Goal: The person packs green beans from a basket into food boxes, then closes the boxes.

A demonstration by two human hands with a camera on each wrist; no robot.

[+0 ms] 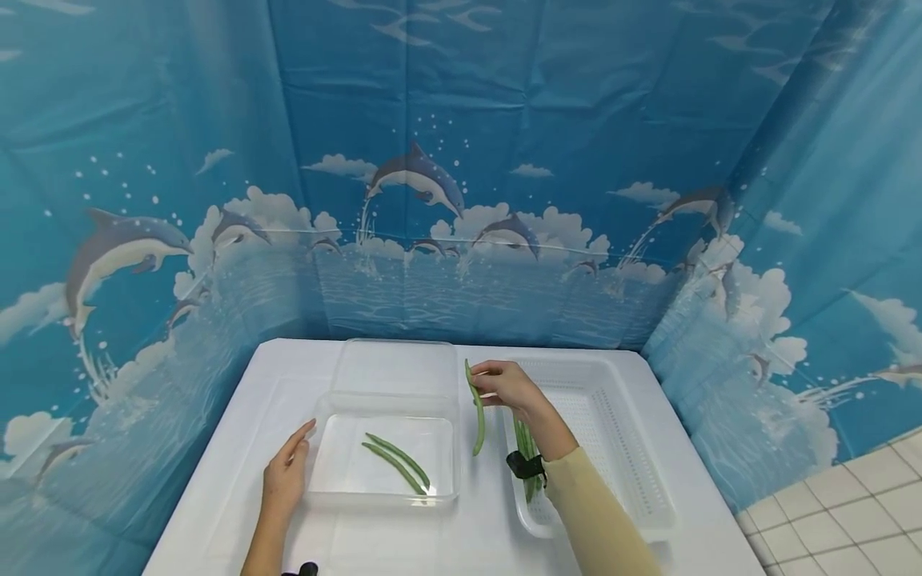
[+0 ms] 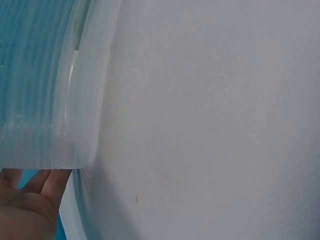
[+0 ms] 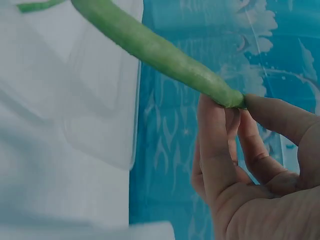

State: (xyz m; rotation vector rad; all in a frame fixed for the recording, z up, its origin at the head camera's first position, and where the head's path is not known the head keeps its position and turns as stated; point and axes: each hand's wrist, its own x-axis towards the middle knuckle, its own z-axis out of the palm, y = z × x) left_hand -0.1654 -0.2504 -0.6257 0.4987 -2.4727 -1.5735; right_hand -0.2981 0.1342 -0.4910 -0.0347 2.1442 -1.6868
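Observation:
My right hand [image 1: 513,390] pinches a long green bean [image 1: 479,424] between thumb and fingertips, over the gap between a clear plastic container [image 1: 342,460] and a white basket [image 1: 612,432]. In the right wrist view the thumb and fingers grip one end of that bean [image 3: 160,55]. Two more green beans [image 1: 398,460] lie side by side in the container. My left hand [image 1: 284,478] is at the container's left side, fingers extended along the wall. The left wrist view has these fingers [image 2: 52,185] right at the container's edge. Several green beans [image 1: 523,442] lie in the basket, partly hidden by my right wrist.
A clear lid [image 1: 394,368] lies flat behind the container. Everything stands on a white table [image 1: 238,448]. Behind and at both sides hangs a blue curtain [image 1: 461,304] with dolphins. White floor tiles [image 1: 850,512] show at the lower right.

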